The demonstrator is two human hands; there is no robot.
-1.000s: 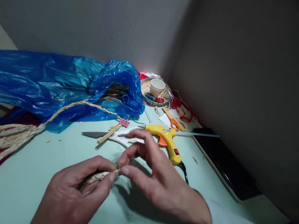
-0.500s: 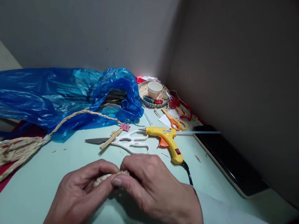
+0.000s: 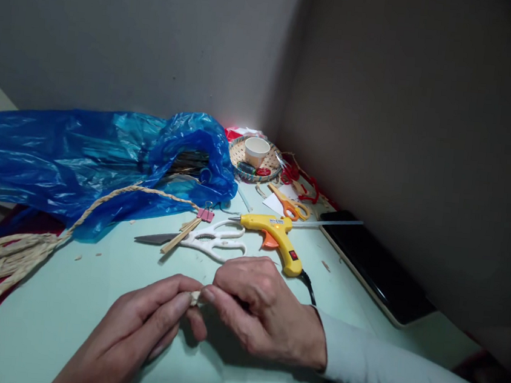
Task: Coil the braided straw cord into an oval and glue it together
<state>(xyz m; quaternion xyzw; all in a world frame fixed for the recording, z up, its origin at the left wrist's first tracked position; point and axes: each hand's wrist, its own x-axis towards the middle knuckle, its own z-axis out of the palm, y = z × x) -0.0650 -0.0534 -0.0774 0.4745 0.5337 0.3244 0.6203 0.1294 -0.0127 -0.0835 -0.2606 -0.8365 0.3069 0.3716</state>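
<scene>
My left hand and my right hand meet low at the middle of the pale green table. Both pinch the same small piece of braided straw, of which only a tip shows between the fingertips. My right hand's fingers curl over it; the thumb and forefinger of my left press it from the other side. A yellow glue gun lies just beyond my right hand. White-handled scissors lie beside it.
A long straw braid runs left from a pink binder clip to a coil at the table's edge. Behind lies a blue plastic bag. A woven tray with a cup, orange scissors and a dark tablet line the right wall.
My right hand's fingers, spread a second ago, have closed down over the straw piece. Less of the straw shows now. The view has shifted slightly to the right.
</scene>
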